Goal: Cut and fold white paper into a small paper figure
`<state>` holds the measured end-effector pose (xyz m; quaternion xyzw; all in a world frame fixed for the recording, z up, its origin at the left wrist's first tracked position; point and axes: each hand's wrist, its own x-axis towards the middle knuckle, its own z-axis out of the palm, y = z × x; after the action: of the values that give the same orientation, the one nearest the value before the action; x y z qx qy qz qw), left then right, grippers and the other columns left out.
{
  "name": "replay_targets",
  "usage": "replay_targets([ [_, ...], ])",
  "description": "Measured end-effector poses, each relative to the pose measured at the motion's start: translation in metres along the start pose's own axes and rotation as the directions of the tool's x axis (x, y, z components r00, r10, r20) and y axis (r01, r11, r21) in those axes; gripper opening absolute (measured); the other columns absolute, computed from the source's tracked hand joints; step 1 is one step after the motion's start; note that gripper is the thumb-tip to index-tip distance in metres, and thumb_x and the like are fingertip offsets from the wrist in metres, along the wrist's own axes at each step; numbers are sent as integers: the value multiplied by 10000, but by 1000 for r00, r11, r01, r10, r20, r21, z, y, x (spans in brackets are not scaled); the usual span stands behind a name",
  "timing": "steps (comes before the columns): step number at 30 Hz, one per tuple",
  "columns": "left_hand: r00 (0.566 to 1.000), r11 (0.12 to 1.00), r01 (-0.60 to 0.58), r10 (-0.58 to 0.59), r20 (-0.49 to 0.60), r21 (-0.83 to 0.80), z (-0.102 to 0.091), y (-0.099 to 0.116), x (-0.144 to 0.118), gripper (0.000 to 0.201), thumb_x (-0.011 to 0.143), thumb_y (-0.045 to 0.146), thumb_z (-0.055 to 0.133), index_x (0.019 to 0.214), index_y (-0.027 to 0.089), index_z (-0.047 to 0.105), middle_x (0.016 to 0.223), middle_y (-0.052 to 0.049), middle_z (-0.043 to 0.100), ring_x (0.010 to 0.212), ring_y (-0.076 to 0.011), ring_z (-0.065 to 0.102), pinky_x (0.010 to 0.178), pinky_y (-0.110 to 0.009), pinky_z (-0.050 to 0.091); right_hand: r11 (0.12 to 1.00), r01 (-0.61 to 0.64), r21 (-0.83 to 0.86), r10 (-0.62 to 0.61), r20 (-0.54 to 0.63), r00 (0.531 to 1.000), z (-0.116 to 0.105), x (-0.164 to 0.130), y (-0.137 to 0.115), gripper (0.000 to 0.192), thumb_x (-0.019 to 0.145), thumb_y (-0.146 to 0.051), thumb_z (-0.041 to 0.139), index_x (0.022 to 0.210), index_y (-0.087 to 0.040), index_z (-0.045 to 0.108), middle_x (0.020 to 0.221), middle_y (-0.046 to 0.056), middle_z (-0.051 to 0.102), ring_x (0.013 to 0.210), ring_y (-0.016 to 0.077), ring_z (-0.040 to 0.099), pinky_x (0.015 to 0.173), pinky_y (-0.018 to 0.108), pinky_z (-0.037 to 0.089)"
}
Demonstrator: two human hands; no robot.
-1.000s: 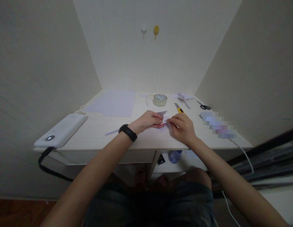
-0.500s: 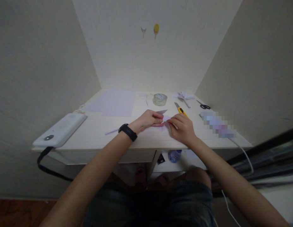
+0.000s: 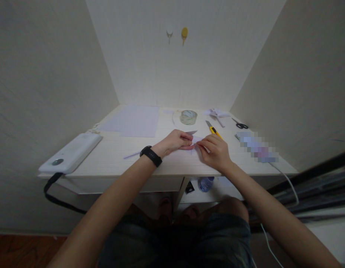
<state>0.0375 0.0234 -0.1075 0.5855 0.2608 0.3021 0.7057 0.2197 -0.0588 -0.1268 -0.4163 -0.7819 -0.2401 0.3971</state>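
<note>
My left hand [image 3: 178,140], with a black watch at its wrist, is closed on a piece of folded white paper [image 3: 192,132] over the middle of the desk. A pointed flap of that paper sticks out beyond the fingers. From the right, my right hand [image 3: 215,149] meets it with thumb and fingertips pinched together. Something small and thin shows at those fingertips, against the paper, too small to name. A yellow utility knife [image 3: 213,129] lies just beyond my right hand. To the left of my watch rests a thin rolled paper stick [image 3: 131,155].
White paper sheets [image 3: 140,121] lie at the back left of the desk. A tape roll [image 3: 188,117], a paper pinwheel [image 3: 215,113] and black-handled scissors [image 3: 241,125] are at the back. A white power bank [image 3: 73,152] stands left; a blurred-out object [image 3: 257,147] with a cable lies right.
The paper's pointed flap has tipped slightly lower. Both hands keep almost the same place and grip.
</note>
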Motion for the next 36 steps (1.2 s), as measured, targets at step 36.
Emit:
replay_targets([
  [36, 996, 980, -75, 82, -31, 183, 3, -8, 6, 132, 732, -40, 703, 764, 82, 667, 681, -36, 688, 645, -131, 683, 733, -315, 586, 957, -235, 171, 201, 194, 960, 5, 0, 4, 163, 888, -257, 639, 885, -201, 792, 815, 83, 772, 744, 207, 690, 690, 314, 521],
])
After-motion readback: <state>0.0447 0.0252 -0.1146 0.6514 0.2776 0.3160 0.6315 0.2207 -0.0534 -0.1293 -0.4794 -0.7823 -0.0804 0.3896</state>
